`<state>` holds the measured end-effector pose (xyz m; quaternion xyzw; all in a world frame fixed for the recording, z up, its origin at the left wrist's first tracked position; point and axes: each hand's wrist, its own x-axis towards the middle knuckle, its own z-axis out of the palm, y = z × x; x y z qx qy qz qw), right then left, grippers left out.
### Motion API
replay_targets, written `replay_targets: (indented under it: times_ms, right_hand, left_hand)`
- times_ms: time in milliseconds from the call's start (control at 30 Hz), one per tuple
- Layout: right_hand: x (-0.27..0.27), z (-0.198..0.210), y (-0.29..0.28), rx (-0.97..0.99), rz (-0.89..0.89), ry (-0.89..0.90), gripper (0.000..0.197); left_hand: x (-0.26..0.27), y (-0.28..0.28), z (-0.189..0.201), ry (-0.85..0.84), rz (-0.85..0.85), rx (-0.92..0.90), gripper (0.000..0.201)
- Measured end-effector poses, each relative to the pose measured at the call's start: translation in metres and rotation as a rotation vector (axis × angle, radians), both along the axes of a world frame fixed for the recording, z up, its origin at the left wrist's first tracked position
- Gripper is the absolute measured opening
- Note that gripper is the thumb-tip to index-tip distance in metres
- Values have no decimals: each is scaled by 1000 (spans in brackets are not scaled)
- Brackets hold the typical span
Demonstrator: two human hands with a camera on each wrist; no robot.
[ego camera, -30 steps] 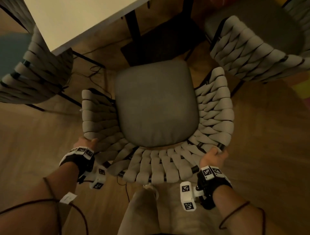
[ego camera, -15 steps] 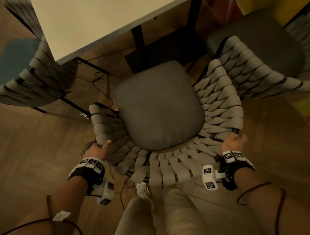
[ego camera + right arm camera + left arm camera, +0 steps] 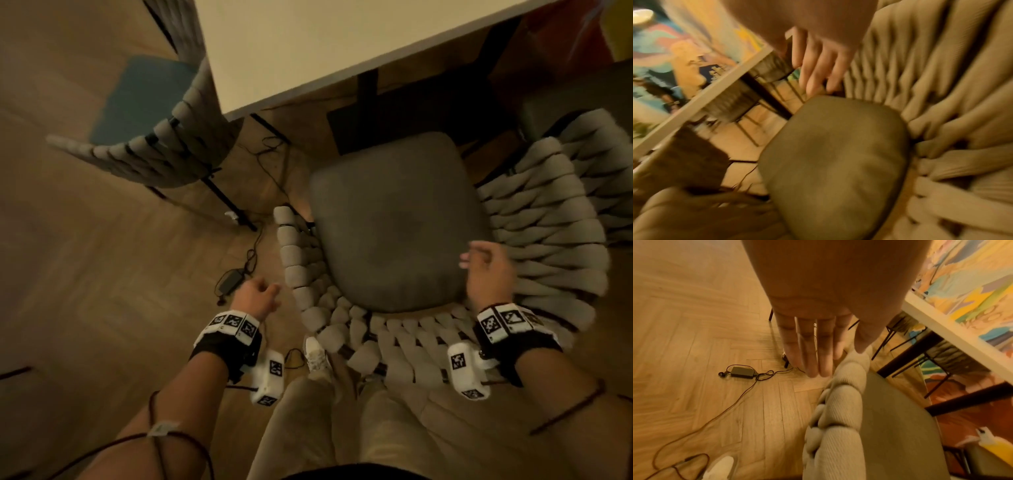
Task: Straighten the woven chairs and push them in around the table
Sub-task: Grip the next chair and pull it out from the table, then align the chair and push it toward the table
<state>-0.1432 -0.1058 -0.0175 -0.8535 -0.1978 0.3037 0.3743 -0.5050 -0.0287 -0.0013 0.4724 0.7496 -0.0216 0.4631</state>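
The left hand (image 3: pixel 828 308) hangs with straight fingers above the woven chair (image 3: pixel 840 415)'s rim, beside a white table (image 3: pixel 953 331), over a floor (image 3: pixel 694 321) with a power adapter (image 3: pixel 742 372).

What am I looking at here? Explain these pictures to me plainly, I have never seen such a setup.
No machine here: a person wears one camera on the head and one on each wrist. The head view looks down at the left hand and the right hand, both with marker bands on the wrists. Between them stands a woven chair with a grey cushion, facing a white table. More woven chairs stand on either side. The left wrist view shows straight fingers beside the chair's arm, and a power adapter on the wooden floor. The right wrist view is blurred. Neither hand holds anything.
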Motion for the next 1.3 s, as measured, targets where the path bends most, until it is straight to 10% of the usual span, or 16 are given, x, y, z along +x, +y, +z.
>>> replay_targets:
  times_ms: [167, 600, 833, 1033, 1200, 1300]
  right_hand:
    - [-118, 17, 69, -118, 423, 400, 16]
    - [-350, 13, 265, -241, 741, 324, 17]
    - [-408, 16, 395, -194, 643, 294, 18]
    - [-411, -3, 524, -231, 288, 264, 65]
    - [-409, -9, 605, -341, 215, 292, 83]
    - [-410, -14, 637, -353, 226, 241, 84]
  left_hand:
    - [-66, 15, 20, -187, 184, 83, 18]
    - [-278, 154, 24, -326, 634, 116, 16]
    - [-324, 258, 25, -381, 741, 90, 13]
    - [-330, 368, 3, -280, 798, 43, 31]
    - [-362, 462, -80, -110, 870, -63, 117]
    - [-360, 491, -74, -4, 834, -140, 116]
